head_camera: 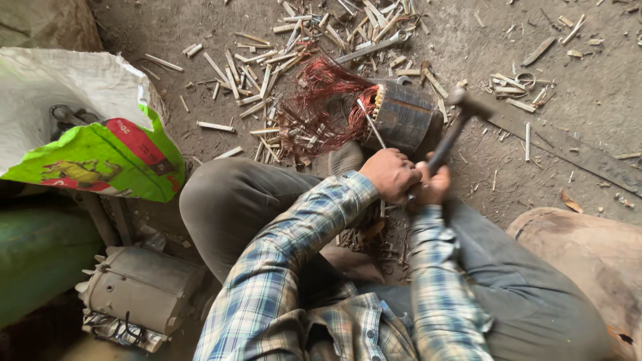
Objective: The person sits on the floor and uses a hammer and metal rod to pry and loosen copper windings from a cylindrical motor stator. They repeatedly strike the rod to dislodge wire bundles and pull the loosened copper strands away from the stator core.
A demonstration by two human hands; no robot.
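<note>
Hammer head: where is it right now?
In the head view, the hammer head is raised right of the motor stator, above the dirt floor, its handle gripped by the right hand.

The motor stator [404, 117] lies on the ground ahead of both hands, wire bundle [321, 107] at its left, sack [87, 127] far left.

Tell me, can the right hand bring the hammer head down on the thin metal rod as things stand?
Probably yes. The right hand grips the hammer, raised beside the motor stator. The left hand holds the thin metal rod lower down, and nothing lies between them.
</note>
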